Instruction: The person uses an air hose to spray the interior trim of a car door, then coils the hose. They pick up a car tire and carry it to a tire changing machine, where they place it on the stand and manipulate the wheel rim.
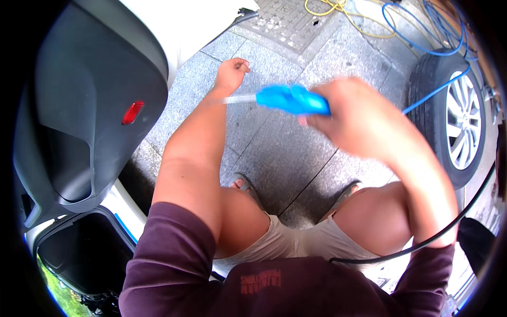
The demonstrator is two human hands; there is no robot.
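Car door (68,105): dark inner panel, red reflector (133,112).
Left hand (232,74): above the stone paving (259,132), grip curled; cannot tell if it holds anything.
Blue tool (293,99): in the right hand, its pale shaft pointing left toward the left forearm.
Right hand (359,113): blurred, grip closed round the blue tool.
Wheel (465,119): upright, silver-spoked, far right.

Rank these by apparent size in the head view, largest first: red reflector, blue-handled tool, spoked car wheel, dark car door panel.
1. Dark car door panel
2. Spoked car wheel
3. Blue-handled tool, blurred, in the right hand
4. Red reflector
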